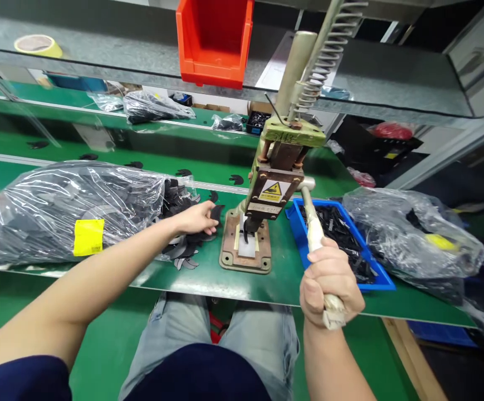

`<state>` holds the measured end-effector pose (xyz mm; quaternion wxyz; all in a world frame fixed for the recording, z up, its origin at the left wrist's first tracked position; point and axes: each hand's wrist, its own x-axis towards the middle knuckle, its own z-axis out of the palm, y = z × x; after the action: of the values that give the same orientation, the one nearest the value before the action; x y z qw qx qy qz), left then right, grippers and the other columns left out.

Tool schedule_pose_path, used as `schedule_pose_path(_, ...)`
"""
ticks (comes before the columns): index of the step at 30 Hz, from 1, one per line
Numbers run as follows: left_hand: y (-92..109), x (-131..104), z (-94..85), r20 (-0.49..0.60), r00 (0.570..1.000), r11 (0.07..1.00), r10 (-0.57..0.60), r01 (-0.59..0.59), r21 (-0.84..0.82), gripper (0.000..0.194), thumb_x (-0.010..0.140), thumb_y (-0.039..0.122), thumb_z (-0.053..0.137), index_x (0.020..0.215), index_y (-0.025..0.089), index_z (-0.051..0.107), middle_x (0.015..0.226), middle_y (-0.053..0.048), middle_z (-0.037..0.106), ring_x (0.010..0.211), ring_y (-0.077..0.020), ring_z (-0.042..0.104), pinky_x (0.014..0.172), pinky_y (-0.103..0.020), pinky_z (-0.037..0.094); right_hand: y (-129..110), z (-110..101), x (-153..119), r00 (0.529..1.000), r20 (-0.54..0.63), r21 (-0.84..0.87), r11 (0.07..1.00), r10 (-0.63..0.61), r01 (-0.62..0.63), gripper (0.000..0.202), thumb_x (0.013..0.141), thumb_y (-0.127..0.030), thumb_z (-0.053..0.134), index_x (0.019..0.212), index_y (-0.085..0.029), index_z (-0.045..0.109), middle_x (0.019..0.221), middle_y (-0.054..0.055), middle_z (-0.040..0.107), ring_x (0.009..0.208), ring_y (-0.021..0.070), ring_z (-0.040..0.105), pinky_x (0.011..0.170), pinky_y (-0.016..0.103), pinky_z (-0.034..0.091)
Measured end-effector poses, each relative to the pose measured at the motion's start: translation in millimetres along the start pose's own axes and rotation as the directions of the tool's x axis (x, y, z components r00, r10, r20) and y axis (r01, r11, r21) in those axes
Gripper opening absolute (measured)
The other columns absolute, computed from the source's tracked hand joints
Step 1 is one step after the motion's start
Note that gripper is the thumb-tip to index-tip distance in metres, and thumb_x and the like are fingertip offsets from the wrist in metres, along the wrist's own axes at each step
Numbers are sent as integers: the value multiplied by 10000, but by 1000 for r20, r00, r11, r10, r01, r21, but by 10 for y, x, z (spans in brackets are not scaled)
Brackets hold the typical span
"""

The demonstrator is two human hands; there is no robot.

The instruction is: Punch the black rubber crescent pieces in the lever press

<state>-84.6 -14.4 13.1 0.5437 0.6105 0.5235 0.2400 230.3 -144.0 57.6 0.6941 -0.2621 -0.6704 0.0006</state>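
My left hand point(200, 218) pinches a dark curved plastic piece point(217, 213), just left of the press base. Below and behind it, a heap of similar curved pieces point(185, 248) spills from the mouth of a clear plastic bag point(112, 195). My right hand point(331, 278) is wrapped around the taped lever point(313, 220) of a green hand press point(273, 184). Under the press ram, a small black part stands on the metal fixture plate point(247, 247). The press base point(228, 260) rests on the green bench.
Right of the press stands a blue tray point(381, 281) of black packaged parts, beside another plastic bag point(417, 239). A green conveyor point(208, 177) carrying spaced curved pieces runs behind. Above, a grey shelf point(120, 39) holds an orange bin point(214, 69) and a tape roll point(38, 45).
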Motion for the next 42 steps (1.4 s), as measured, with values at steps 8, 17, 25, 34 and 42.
schedule_pose_path(8,-62,114,557,-8,998,998,66,-66,-9,250,907,388,762,954,191,616,751,-9,715,633,-166,719,547,-240,547,-20,23,22,1000,-8,-6,1000,-4,4,215,775,-163,698,646,-245,547,625,-43,593,724,199,639,995,636,546)
schedule_pose_path(17,-67,239,606,-29,991,986,132,-128,105,203,926,384,707,957,197,634,769,-3,710,622,-168,703,556,-245,522,-22,42,9,999,-31,2,1000,-7,8,231,809,-199,707,649,-244,547,625,-43,588,734,191,632,1004,620,544)
schedule_pose_path(25,26,300,565,59,998,1000,18,-18,0,260,877,358,806,893,176,622,721,3,704,535,-126,664,451,-198,468,-21,112,23,995,-96,-16,1000,-1,-1,279,835,-266,713,633,-257,521,604,-28,563,696,198,612,996,623,559)
schedule_pose_path(34,37,366,569,177,952,934,-249,285,-215,342,856,363,864,864,166,586,593,-10,683,482,-130,689,471,-177,523,-59,199,53,989,-151,5,1000,2,-2,305,841,-245,687,612,-242,486,590,-36,503,669,180,592,983,574,547)
schedule_pose_path(42,109,115,611,107,981,944,-163,187,-272,376,887,404,833,841,181,533,607,2,687,520,-136,711,494,-189,559,107,208,983,986,-165,127,991,-16,38,569,818,-415,790,1336,-254,617,1231,86,637,1221,280,667,1138,538,519)
